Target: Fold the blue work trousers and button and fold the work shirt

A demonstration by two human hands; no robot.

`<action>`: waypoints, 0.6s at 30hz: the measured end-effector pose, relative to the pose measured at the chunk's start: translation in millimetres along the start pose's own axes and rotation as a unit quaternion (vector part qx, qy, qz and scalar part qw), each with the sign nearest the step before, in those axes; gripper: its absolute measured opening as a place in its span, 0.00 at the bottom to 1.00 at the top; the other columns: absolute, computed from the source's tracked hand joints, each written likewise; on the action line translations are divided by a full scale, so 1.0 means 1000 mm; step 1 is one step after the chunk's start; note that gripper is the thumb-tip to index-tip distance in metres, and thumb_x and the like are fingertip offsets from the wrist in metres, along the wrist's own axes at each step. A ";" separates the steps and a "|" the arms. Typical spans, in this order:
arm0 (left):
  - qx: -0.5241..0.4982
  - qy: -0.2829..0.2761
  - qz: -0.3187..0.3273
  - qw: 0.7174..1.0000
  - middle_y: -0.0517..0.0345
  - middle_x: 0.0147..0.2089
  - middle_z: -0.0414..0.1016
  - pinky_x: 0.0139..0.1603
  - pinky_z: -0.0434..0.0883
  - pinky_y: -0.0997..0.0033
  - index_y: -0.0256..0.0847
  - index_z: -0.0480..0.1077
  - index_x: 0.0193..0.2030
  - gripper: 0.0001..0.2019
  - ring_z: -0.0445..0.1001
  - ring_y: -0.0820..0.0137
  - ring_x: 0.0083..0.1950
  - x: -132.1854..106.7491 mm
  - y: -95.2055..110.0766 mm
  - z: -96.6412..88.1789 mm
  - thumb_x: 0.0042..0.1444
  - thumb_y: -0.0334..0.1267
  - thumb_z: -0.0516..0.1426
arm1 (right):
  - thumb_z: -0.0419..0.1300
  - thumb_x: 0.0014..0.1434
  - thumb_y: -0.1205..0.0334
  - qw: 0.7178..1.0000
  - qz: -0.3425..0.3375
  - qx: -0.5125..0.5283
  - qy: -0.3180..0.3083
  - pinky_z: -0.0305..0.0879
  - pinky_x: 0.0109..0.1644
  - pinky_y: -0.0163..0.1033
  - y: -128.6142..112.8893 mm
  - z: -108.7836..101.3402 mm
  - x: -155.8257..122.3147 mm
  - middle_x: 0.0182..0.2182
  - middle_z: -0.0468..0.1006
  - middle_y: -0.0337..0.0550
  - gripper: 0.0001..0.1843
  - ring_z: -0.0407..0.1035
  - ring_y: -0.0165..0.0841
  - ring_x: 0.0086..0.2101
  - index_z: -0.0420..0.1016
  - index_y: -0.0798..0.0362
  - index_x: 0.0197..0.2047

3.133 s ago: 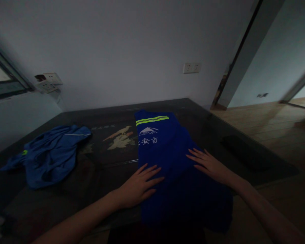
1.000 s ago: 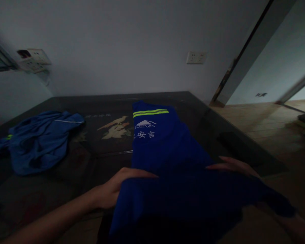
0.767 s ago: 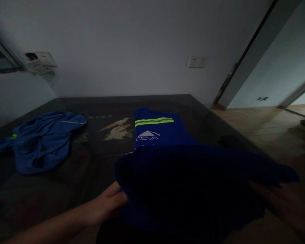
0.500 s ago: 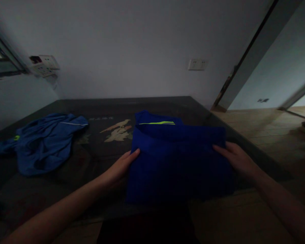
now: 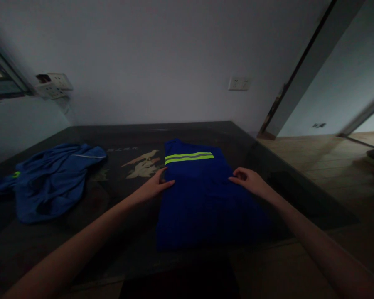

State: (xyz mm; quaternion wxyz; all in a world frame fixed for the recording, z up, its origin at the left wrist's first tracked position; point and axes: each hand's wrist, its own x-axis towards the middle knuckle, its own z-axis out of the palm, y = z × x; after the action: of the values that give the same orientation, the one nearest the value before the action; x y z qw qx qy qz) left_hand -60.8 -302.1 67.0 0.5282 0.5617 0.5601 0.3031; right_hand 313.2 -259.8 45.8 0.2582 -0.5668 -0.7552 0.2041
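Note:
A dark blue garment [image 5: 199,199] lies spread before me, with a yellow-green and grey reflective band [image 5: 189,157] across its far part. I cannot tell whether it is a jacket or trousers. My left hand [image 5: 157,185] rests at its left edge, thumb on the cloth and apart from the index finger. At the right edge is my right hand [image 5: 247,180], fingers curled and thumb tip a little apart from them at the cloth. The near end of the garment is very dark.
The dark table [image 5: 127,129] stands against a wall and bears a bird-and-flower picture [image 5: 143,164]. A crumpled blue garment [image 5: 54,178] lies at its left. Sockets [image 5: 238,84] sit on the wall. Wooden floor [image 5: 311,155] shows beyond the right edge.
The garment's near part, held raised between both hands before, now lies flat, uncovering the whole reflective band. My hands have let go there and moved closer together, farther up the garment.

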 end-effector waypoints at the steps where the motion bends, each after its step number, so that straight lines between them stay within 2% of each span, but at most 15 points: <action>1: 0.006 0.005 0.009 1.000 0.55 0.34 0.74 0.26 0.69 0.72 0.40 0.45 0.69 0.43 0.74 0.66 0.30 0.002 -0.001 0.001 0.52 0.46 0.62 | 0.62 0.49 0.40 1.000 -0.008 -0.022 -0.012 0.58 0.30 0.38 -0.001 0.002 0.001 0.25 0.70 0.38 0.21 0.65 0.34 0.27 0.70 0.51 0.32; 5: -0.015 0.015 0.033 0.999 0.51 0.39 0.75 0.35 0.73 0.64 0.38 0.48 0.67 0.44 0.77 0.61 0.36 0.009 -0.012 0.005 0.48 0.44 0.65 | 0.62 0.49 0.38 0.998 -0.047 -0.052 -0.004 0.55 0.29 0.38 -0.008 0.003 0.004 0.23 0.65 0.37 0.24 0.62 0.33 0.25 0.62 0.50 0.24; 8: -0.064 0.000 0.026 0.998 0.50 0.43 0.75 0.40 0.74 0.62 0.39 0.49 0.66 0.42 0.77 0.60 0.40 0.009 -0.018 0.005 0.49 0.44 0.65 | 0.57 0.54 0.38 0.994 -0.092 -0.017 0.057 0.57 0.31 0.37 -0.019 -0.014 0.004 0.25 0.64 0.38 0.24 0.62 0.33 0.27 0.60 0.50 0.22; 11: -0.048 0.015 0.015 0.999 0.51 0.42 0.75 0.40 0.73 0.63 0.39 0.51 0.66 0.39 0.76 0.61 0.39 0.009 -0.020 0.005 0.51 0.43 0.64 | 0.53 0.58 0.40 0.989 -0.085 0.025 0.115 0.59 0.34 0.37 -0.030 -0.029 0.011 0.27 0.68 0.40 0.23 0.64 0.35 0.29 0.64 0.50 0.25; 12: -0.048 0.019 0.013 0.999 0.51 0.43 0.75 0.40 0.73 0.63 0.39 0.51 0.66 0.39 0.76 0.61 0.39 0.008 -0.020 0.005 0.51 0.42 0.64 | 0.52 0.60 0.41 0.990 -0.075 0.038 0.111 0.60 0.35 0.37 -0.031 -0.030 0.015 0.28 0.71 0.41 0.22 0.66 0.36 0.31 0.66 0.51 0.27; 14: -0.073 0.015 0.013 0.997 0.50 0.44 0.75 0.42 0.73 0.63 0.39 0.50 0.66 0.38 0.76 0.61 0.41 0.009 -0.021 0.005 0.52 0.40 0.63 | 0.51 0.61 0.43 0.996 -0.044 0.044 0.064 0.60 0.36 0.38 -0.028 -0.024 0.027 0.29 0.74 0.42 0.21 0.68 0.37 0.32 0.69 0.52 0.28; 16: -0.102 0.003 0.010 0.995 0.51 0.45 0.75 0.43 0.73 0.64 0.38 0.50 0.65 0.36 0.76 0.61 0.43 0.009 -0.023 0.004 0.53 0.39 0.62 | 0.53 0.58 0.46 1.000 -0.008 0.027 0.009 0.59 0.35 0.38 -0.020 -0.012 0.037 0.26 0.74 0.42 0.19 0.68 0.37 0.30 0.70 0.52 0.26; 18: -0.104 -0.004 0.001 0.995 0.51 0.43 0.76 0.41 0.73 0.64 0.39 0.52 0.64 0.34 0.76 0.61 0.42 0.009 -0.025 0.002 0.53 0.40 0.62 | 0.58 0.54 0.49 1.000 0.022 0.010 -0.014 0.58 0.32 0.38 -0.009 0.001 0.043 0.22 0.72 0.40 0.15 0.67 0.36 0.27 0.70 0.53 0.25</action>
State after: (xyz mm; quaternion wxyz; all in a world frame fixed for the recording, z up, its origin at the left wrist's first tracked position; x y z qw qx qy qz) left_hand -64.8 -298.3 40.6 0.5855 0.5055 0.5231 0.3578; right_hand 296.4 -220.6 57.4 0.2486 -0.5779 -0.7438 0.2256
